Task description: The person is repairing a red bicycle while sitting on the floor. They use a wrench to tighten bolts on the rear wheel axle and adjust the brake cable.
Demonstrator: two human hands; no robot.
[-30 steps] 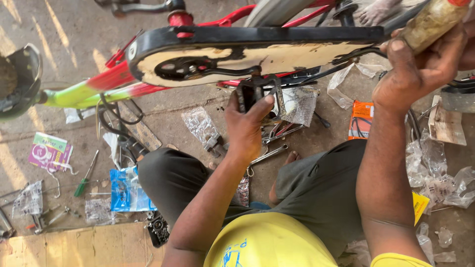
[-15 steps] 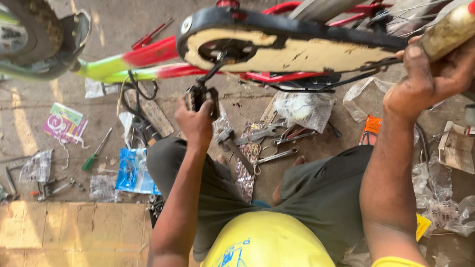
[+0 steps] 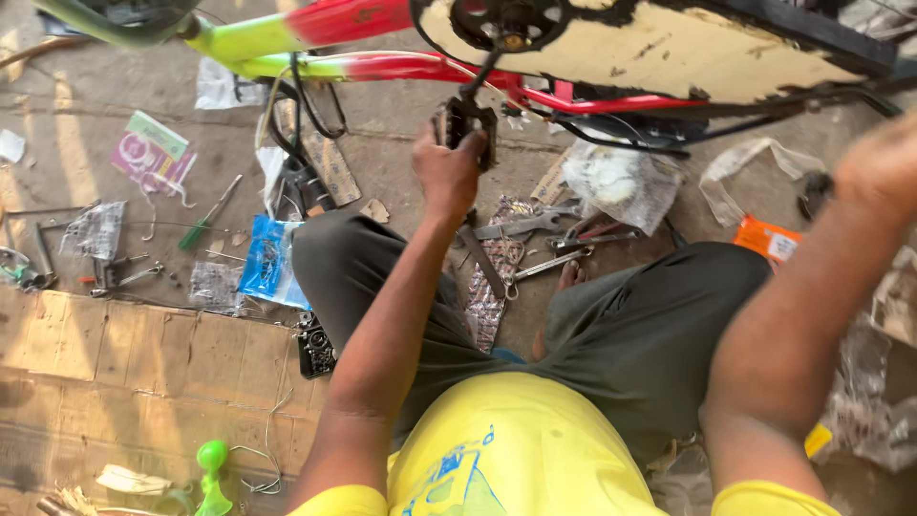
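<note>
Pedal grip holds: my left hand keeps its fingers closed round it, at six o'clock under the crank, having swung it down. My right hand has left the chain guard; its fingers are blurred, so I cannot tell.

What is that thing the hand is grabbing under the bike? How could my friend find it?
Find the upside-down red and yellow-green bicycle frame along the top. From its cream chain guard a dark crank arm hangs down. At its end is the black blocky pedal, gripped by the left hand; the loose tools lie on the ground.
</note>
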